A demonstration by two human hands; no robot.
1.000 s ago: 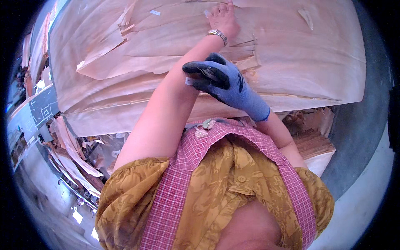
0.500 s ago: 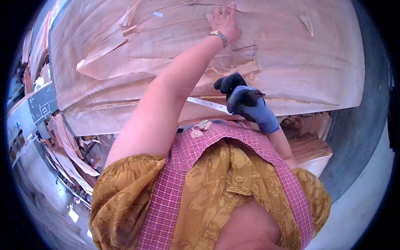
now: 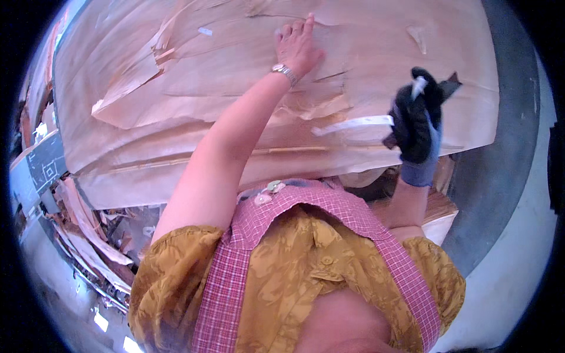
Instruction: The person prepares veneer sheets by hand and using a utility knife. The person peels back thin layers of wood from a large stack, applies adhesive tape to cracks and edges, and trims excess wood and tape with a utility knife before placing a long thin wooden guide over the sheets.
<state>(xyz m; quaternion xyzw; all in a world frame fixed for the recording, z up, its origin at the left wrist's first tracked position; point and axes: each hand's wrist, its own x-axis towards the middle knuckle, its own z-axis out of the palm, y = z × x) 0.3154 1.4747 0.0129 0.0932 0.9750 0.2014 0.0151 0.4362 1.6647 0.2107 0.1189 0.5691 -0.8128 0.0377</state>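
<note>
A large, wrinkled, pale-brown wood veneer sheet [image 3: 223, 112] spreads in front of me, with tears and lifted flaps near its middle. My left hand [image 3: 300, 50], bare and with a metal-band watch [image 3: 285, 74] at the wrist, lies on the sheet with its fingers extended. Toward the sheet's right front side, my right hand [image 3: 415, 120] wears a black-and-blue glove and is closed. A white strip of tape [image 3: 356, 124] trails leftward out of it over the veneer. From the same fist sticks a dark, flat blade-like piece [image 3: 451, 86]; its grip is hidden by the fingers.
A torn veneer flap [image 3: 126, 106] rises at the left, and a small white tape piece [image 3: 205, 31] lies farther back. Stacked veneer [image 3: 438, 212] shows under the front right edge. Loose veneer scraps [image 3: 94, 226] and a dark board with chalk lines [image 3: 48, 169] are at the left.
My right hand has moved right and away from my body, raising the tape strip over the sheet. The view has shifted slightly; my left hand stays on the veneer.
</note>
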